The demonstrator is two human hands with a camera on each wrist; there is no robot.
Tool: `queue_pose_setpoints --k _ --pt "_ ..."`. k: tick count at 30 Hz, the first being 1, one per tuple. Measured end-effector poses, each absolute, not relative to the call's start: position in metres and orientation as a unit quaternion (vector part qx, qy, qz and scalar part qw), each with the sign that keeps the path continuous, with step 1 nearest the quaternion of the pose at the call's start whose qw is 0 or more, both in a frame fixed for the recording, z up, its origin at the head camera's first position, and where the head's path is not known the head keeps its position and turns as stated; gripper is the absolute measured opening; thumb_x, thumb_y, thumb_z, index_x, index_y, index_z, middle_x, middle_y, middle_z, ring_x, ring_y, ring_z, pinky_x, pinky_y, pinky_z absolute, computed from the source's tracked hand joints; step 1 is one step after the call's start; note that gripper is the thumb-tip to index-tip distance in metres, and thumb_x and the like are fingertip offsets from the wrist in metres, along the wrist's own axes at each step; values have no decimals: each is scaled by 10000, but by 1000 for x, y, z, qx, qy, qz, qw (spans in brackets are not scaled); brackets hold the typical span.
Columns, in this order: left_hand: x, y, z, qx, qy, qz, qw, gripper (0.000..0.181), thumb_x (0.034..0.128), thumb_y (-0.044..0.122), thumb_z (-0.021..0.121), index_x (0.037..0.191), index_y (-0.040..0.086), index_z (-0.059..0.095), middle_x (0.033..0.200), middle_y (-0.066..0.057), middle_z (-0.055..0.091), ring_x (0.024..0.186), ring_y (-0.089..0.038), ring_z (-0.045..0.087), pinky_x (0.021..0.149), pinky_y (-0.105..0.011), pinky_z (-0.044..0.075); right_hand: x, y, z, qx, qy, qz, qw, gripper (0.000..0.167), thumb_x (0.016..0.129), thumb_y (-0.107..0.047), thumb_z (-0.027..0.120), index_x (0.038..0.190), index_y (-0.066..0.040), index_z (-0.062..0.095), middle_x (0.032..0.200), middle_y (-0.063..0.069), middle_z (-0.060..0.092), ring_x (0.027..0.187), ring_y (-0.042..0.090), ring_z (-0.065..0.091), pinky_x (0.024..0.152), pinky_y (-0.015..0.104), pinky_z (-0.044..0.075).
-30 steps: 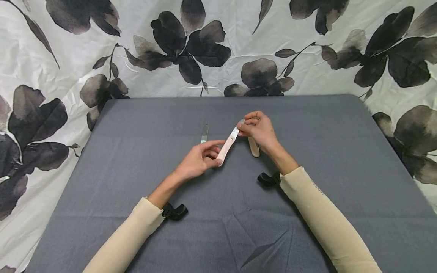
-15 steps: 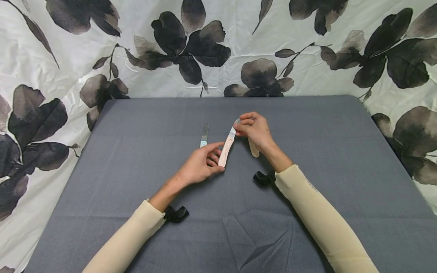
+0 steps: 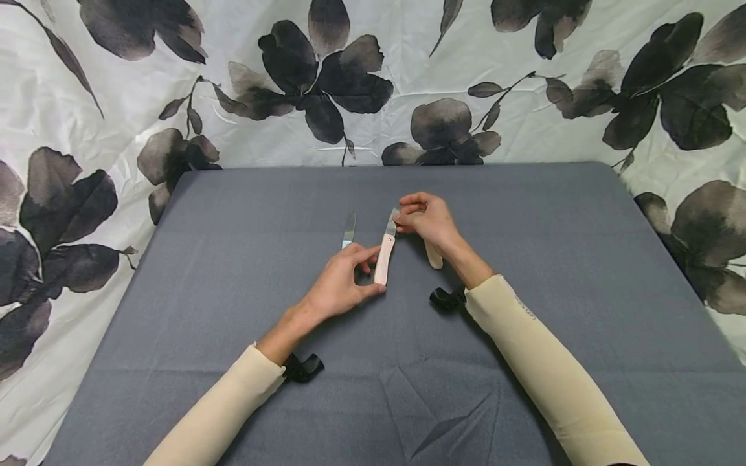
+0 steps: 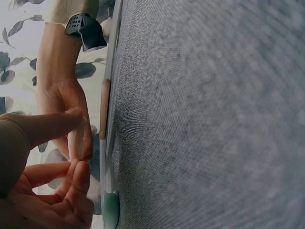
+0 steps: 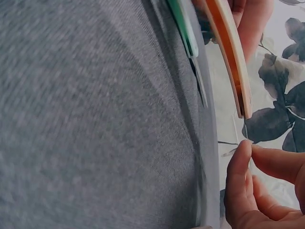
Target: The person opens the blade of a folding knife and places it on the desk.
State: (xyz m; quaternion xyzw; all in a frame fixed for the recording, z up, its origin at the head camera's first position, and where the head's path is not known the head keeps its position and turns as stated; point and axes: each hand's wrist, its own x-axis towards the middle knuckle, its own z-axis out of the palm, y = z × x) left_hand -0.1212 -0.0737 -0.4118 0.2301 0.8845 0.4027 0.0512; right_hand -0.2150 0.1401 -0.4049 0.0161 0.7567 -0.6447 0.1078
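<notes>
Between my hands is a folding knife [image 3: 383, 259] with a pale wooden handle, its blade swung out and pointing away from me. My left hand [image 3: 340, 278] holds the handle between thumb and fingers, raised above the table. With thumb and forefinger my right hand [image 3: 428, 223] pinches the blade near its tip; the right wrist view shows the slotted edge of the handle [image 5: 228, 52]. A second knife with a green handle [image 4: 111, 210] lies on the table, its blade [image 3: 350, 226] exposed and its handle mostly behind my left hand. Under my right wrist lies another wooden handle [image 3: 433, 254], partly hidden.
A dark grey cloth covers the table [image 3: 373, 414], with creases near the front. Behind it hangs a white floral sheet [image 3: 245, 142]. Black wrist cameras sit on both forearms, over cream sleeves [image 3: 548, 362].
The held knife has moved slightly left and turned more upright in the head view. My right hand has shifted left with the blade; my left hand has moved a little right and nearer.
</notes>
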Motion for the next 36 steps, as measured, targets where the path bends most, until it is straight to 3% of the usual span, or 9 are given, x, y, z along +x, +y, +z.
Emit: queue_pose_setpoints --k 3,7,16,24,36 --pt "-120 -73 -412 223 892 389 52 682 830 133 886 1440 14 603 1107 -93 661 926 -221 627 827 -319 513 -214 139 -405 6 774 -624 107 445 963 17 692 1383 82 561 1049 128 581 730 91 678 837 346 643" --pt "-120 -71 -412 211 901 373 56 676 828 131 886 1433 13 608 1091 -84 656 910 -205 620 796 -280 486 -214 137 -406 -13 788 -607 106 445 947 52 691 1373 95 568 1030 120 587 722 87 683 834 368 644" --pt "-118 -66 -408 189 925 323 60 679 845 179 877 1448 37 600 1084 -61 639 906 -169 627 770 -301 512 -218 133 -404 -29 821 -560 106 409 947 57 674 1351 69 611 1057 169 641 729 104 706 788 363 643" --pt "-118 -60 -403 193 933 291 85 675 879 215 852 1469 33 579 1101 -86 619 920 -186 636 765 -314 526 -219 132 -404 -30 847 -512 138 458 937 40 701 1382 57 595 1082 169 633 716 92 693 754 303 631" --pt "-118 -60 -405 208 940 257 87 552 879 248 852 1356 48 659 1073 -94 626 883 -192 623 773 -342 525 -217 129 -403 -38 861 -478 166 531 954 -26 706 1454 51 543 1091 145 622 763 88 714 714 264 569"
